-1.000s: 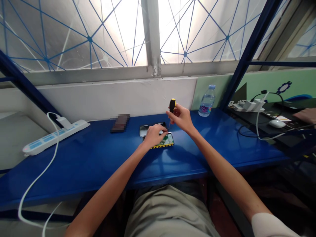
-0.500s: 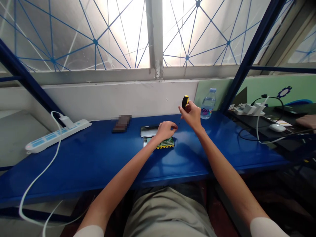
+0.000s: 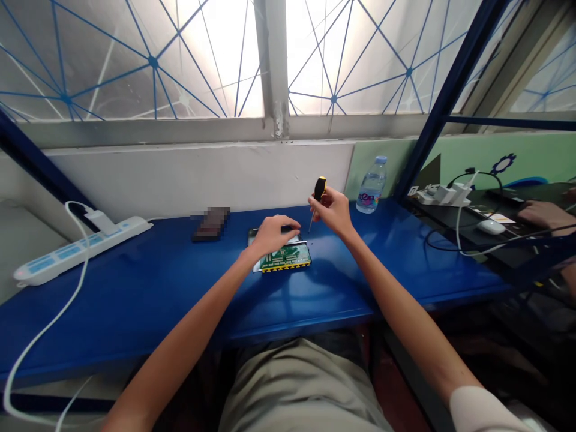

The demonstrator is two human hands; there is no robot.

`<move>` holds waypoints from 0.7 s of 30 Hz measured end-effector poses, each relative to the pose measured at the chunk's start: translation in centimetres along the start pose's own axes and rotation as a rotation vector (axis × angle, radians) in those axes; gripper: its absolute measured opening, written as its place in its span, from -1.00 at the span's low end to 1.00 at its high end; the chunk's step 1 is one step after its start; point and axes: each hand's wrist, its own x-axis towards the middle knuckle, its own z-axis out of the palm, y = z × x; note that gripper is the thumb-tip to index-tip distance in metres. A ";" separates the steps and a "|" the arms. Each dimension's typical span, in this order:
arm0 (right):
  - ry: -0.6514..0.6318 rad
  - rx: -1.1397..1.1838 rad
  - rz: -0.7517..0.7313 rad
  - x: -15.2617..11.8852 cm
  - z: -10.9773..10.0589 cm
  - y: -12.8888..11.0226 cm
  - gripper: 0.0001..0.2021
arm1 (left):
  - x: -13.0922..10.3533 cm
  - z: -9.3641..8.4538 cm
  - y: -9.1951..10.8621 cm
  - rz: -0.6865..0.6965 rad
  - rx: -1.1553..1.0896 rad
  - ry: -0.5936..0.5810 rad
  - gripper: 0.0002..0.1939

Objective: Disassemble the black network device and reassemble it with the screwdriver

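Note:
My right hand grips a screwdriver with a black and yellow handle. Its thin shaft points down toward the table, just right of a green circuit board with a yellow-edged front. My left hand arches over the back of the board, thumb and fingers apart, with nothing visible held. Partly under that hand lies a dark, shiny panel. Tiny dark specks lie on the blue table beside the board, too small to name.
A white power strip with a cable lies at the left. A blurred dark object is near the wall. At the right stand a water bottle and a white mouse; another person's hand rests farther right.
The camera view has shifted, moving things leftward. My left hand has drawn back from the board, showing more of it. The screwdriver sits slightly lower, and another person's hand shows more at the right.

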 end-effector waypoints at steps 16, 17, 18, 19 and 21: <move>-0.385 0.258 0.016 -3.9 4.1 -3.4 -0.62 | -3.0 -4.6 -0.2 -0.069 -0.299 -0.329 -0.82; -0.387 0.245 0.011 -3.9 4.1 -3.4 -0.62 | -3.0 -4.5 -0.2 -0.071 -0.305 -0.334 -0.82; -0.389 0.234 0.002 -4.0 4.2 -3.3 -0.62 | -3.1 -4.5 -0.3 -0.075 -0.309 -0.335 -0.82; -0.392 0.226 -0.008 -4.0 4.2 -3.2 -0.62 | -3.1 -4.5 -0.3 -0.079 -0.310 -0.334 -0.81; -0.401 0.216 -0.027 -4.1 4.3 -3.0 -0.62 | -3.1 -4.5 -0.3 -0.083 -0.308 -0.334 -0.82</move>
